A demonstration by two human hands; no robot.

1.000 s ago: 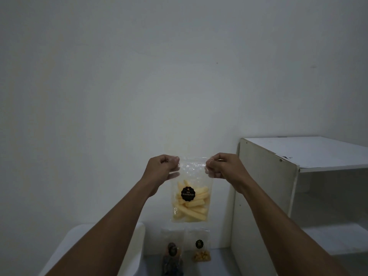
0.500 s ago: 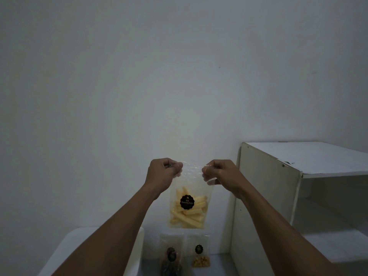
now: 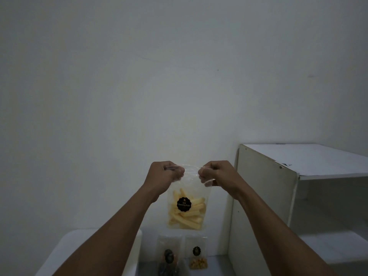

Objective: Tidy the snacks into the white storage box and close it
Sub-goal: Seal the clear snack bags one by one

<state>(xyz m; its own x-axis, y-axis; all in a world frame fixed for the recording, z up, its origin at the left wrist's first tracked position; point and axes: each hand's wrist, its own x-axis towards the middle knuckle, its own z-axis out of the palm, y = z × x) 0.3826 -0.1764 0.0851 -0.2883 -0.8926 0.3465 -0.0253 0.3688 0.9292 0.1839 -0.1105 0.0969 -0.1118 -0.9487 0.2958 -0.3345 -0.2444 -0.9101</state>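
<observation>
Grip of left hand (image 3: 162, 177), right hand (image 3: 218, 174) on pouch (image 3: 189, 183) of sticks (image 3: 192, 218)

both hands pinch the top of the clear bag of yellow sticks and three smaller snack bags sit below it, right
No. The head view shows two below it, not three: a clear pouch of dark snacks and a clear pouch of golden pieces. The left hand and right hand do pinch the top of the clear plastic bag of yellow sticks.
</observation>
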